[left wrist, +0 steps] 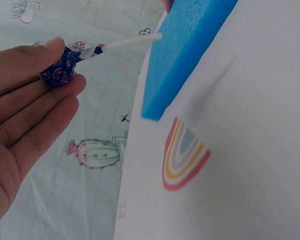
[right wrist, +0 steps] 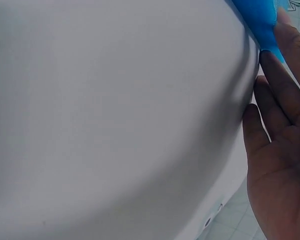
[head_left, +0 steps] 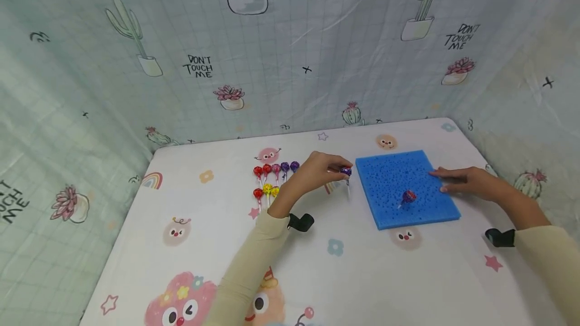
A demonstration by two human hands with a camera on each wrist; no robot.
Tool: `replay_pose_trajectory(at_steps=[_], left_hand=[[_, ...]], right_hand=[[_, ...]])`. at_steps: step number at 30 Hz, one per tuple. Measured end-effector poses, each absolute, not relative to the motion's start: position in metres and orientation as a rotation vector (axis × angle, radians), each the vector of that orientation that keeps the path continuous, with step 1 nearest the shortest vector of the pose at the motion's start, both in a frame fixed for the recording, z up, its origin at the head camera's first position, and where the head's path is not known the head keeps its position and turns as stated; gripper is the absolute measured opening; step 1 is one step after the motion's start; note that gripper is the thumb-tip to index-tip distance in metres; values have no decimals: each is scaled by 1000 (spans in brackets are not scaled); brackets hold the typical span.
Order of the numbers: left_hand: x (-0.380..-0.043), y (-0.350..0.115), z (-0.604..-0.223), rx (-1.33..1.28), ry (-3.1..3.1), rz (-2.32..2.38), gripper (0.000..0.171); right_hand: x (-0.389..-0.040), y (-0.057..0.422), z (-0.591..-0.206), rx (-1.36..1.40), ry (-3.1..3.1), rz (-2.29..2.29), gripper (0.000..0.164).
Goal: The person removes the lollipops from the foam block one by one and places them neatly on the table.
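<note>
My left hand (head_left: 317, 171) pinches a purple-wrapped lollipop (left wrist: 60, 67) by its candy head between thumb and fingers. In the head view its white stick points down, just left of a blue foam block (head_left: 385, 185). On the block is a red-and-blue wrapped lollipop (head_left: 409, 196), its stick slanting down to the left. At the block's right edge rests my right hand (head_left: 476, 182), fingers extended; in the right wrist view its thumb and index fingertip touch the blue foam (right wrist: 260, 20).
Several lollipops lie in two rows on the table left of my left hand: a back row with red, pink and purple heads (head_left: 276, 168), and a front row with red and yellow heads (head_left: 267, 189), partly hidden by my arm. A patterned cloth (head_left: 272, 64) hangs behind the table.
</note>
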State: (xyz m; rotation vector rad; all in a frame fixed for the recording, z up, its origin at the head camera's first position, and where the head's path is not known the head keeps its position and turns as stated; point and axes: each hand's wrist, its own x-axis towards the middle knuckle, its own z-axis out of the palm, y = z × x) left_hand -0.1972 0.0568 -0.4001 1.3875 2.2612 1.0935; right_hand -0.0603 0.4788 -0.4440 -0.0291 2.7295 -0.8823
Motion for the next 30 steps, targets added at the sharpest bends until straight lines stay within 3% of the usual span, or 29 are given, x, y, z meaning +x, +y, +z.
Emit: replay_pose_trajectory(at_steps=[20,30], left_hand=[[-206,-61,-392,1209,2414,1120,32],[-206,-87,-392,1155,2473,1067,30]], right_hand=[[-44,479,-461,-86,2794,-850,64],[-44,479,-462,-77,2780,-900,68]])
